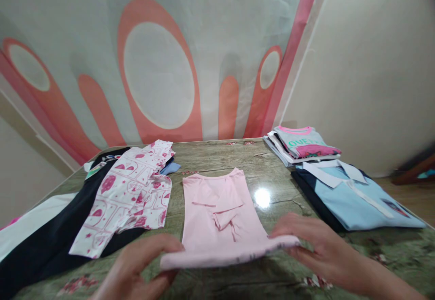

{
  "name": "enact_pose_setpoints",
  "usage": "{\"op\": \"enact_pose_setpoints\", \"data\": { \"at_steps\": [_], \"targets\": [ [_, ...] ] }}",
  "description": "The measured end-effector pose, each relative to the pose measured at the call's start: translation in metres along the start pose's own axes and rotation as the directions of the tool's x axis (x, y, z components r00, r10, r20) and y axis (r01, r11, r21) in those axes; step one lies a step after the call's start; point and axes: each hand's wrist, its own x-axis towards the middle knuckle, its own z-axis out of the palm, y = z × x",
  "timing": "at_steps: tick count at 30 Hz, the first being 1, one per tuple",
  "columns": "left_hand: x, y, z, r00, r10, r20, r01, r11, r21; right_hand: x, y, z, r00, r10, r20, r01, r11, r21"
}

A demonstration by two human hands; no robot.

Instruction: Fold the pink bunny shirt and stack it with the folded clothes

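Note:
A pale pink shirt [200, 220] lies on the table in front of me, its sides and sleeves folded inward over its middle. Its near end is lifted a little off the tabletop as a folded band. My left hand [142, 261] pinches the left corner of that band between thumb and fingers. At the right corner, my right hand [306, 239] grips the same band, thumb below and fingers on top. Small dark marks show along the band, too blurred to read.
Loose clothes lie at left: a white shirt with pink print [136, 182] over a black garment [64, 223]. At right sit a folded light blue collared shirt [360, 200] and a stack topped by a grey and pink shirt [306, 141]. The wood-patterned table [210, 152] meets a painted wall.

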Motion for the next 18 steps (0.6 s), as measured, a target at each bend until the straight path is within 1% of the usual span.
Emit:
{"op": "enact_pose_setpoints", "data": {
  "at_steps": [1, 2, 4, 5, 7, 8, 9, 11, 12, 13, 15, 18],
  "targets": [
    [0.012, -0.001, -0.007, 0.996, -0.085, -0.007, 0.085, 0.995, -0.061, 0.011, 0.002, -0.006, 0.998, 0.061, -0.026, -0.06, 0.997, 0.044],
    [0.027, -0.005, -0.012, 0.989, -0.148, -0.02, 0.144, 0.98, -0.135, 0.025, 0.007, -0.011, 0.991, 0.124, -0.054, -0.119, 0.989, 0.093],
    [0.061, -0.016, -0.016, 0.965, -0.252, -0.067, 0.22, 0.925, -0.311, 0.057, 0.024, -0.012, 0.973, 0.225, -0.052, -0.207, 0.948, 0.24],
    [0.078, -0.025, -0.014, 0.95, -0.299, -0.088, 0.237, 0.877, -0.417, 0.074, 0.035, -0.009, 0.961, 0.262, -0.084, -0.215, 0.906, 0.364],
    [0.108, -0.046, -0.004, 0.922, -0.385, -0.047, 0.282, 0.748, -0.6, 0.108, 0.062, 0.004, 0.933, 0.343, -0.106, -0.224, 0.786, 0.576],
    [0.121, -0.058, 0.004, 0.896, -0.443, -0.027, 0.319, 0.686, -0.654, 0.123, 0.075, 0.013, 0.909, 0.4, -0.114, -0.24, 0.728, 0.642],
    [0.131, -0.069, 0.013, 0.869, -0.494, -0.001, 0.357, 0.629, -0.691, 0.135, 0.088, 0.023, 0.875, 0.467, -0.125, -0.266, 0.681, 0.682],
    [0.144, -0.09, 0.031, 0.815, -0.578, 0.032, 0.42, 0.552, -0.72, 0.151, 0.109, 0.042, 0.811, 0.576, -0.101, -0.346, 0.611, 0.712],
    [0.147, -0.098, 0.039, 0.799, -0.6, 0.027, 0.432, 0.543, -0.721, 0.154, 0.116, 0.05, 0.8, 0.592, -0.098, -0.361, 0.605, 0.71],
    [0.148, -0.105, 0.046, 0.788, -0.615, 0.016, 0.436, 0.541, -0.719, 0.156, 0.122, 0.057, 0.793, 0.602, -0.098, -0.37, 0.603, 0.707],
    [0.147, -0.114, 0.054, 0.784, -0.621, -0.012, 0.428, 0.553, -0.715, 0.154, 0.129, 0.066, 0.801, 0.589, -0.108, -0.358, 0.615, 0.702],
    [0.143, -0.121, 0.059, 0.79, -0.61, -0.065, 0.397, 0.589, -0.703, 0.149, 0.136, 0.072, 0.805, 0.575, -0.148, -0.323, 0.633, 0.703]
  ]
}}
